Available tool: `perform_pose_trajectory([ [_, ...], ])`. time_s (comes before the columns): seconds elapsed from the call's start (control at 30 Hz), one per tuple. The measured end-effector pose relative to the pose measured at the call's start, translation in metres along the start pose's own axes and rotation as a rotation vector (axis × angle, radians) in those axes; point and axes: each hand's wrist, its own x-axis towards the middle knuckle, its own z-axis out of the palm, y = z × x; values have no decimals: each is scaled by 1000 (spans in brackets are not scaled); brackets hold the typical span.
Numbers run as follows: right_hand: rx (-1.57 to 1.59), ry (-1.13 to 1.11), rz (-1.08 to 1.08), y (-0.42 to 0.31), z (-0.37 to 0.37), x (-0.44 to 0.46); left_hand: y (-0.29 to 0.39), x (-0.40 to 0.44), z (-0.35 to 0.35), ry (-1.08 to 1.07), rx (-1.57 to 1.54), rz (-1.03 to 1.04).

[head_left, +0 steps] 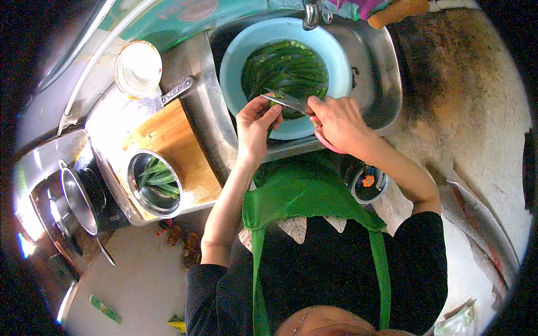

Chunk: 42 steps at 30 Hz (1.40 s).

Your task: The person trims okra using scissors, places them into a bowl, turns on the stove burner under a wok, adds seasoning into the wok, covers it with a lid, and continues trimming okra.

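Over the near part of a light blue basin [228, 73], my right hand [339, 120] is closed around the pink handles of a pair of scissors [288, 102], whose blades point left. My left hand [255, 126] pinches a small green vegetable piece [273, 103] at the blades. In the basin lie many long green pods [286, 67] in water, with small pale green bits at the far side.
The basin stands in a metal sink [372, 67] under a faucet [311, 15]. To the left are a wooden board [193, 151], a metal bowl [154, 183] with green vegetables, a white bowl [138, 69], a knife [177, 91] and a pan [78, 199].
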Motion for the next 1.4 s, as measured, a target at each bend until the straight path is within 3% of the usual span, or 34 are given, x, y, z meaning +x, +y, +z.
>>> perform_pose_trajectory([
  [0.1,32,-110,50,-3,-3,2,-2,-2,1,44,5,37],
  [0.27,83,-56,40,10,13,3,-10,2,-3,102,192,76],
  [0.43,284,-62,106,43,33,8,-5,3,-1,17,140,135],
  [0.5,430,-140,193,49,28,12,2,1,-2,-11,121,147],
  [0.57,620,-299,454,51,22,16,18,-9,-5,-42,148,101],
  [0.6,496,-133,259,69,44,12,27,-19,-13,-26,187,67],
  [0.63,493,-134,258,84,57,10,52,-38,-15,51,334,57],
  [0.7,366,129,-37,101,71,5,89,-68,-37,200,683,202],
  [0.77,540,-116,228,85,42,2,113,-92,-65,399,891,288],
  [0.8,501,-91,233,86,41,0,124,-102,-83,368,911,319],
  [0.83,462,-68,237,88,40,-1,127,-103,-102,325,1151,521],
  [0.9,411,-25,214,94,49,-1,129,-103,-122,392,1417,521],
  [0.93,360,18,191,95,51,0,124,-100,-123,396,1418,521],
  [1.0,352,-68,251,90,38,2,114,-83,-123,443,1421,743],
  [1.07,347,-159,313,88,34,2,105,-63,-80,397,1227,573],
  [1.1,346,-132,299,91,37,2,93,-42,-57,383,1055,337],
  [1.13,343,-101,285,95,40,2,75,-15,-39,224,947,281],
  [1.2,394,-113,338,96,43,1,2,58,-26,-15,1114,524],
  [1.23,445,-130,388,96,45,-1,-28,84,-16,-105,1250,432],
  [1.27,306,-57,323,95,47,-3,-72,116,-21,-70,1376,545],
  [1.3,381,-75,336,95,45,-5,-103,136,-25,-34,1497,657],
  [1.33,361,-57,322,96,45,-9,-103,141,-19,-37,1492,663],
  [1.4,373,-63,327,98,42,-11,-107,144,-7,-200,1848,312],
])
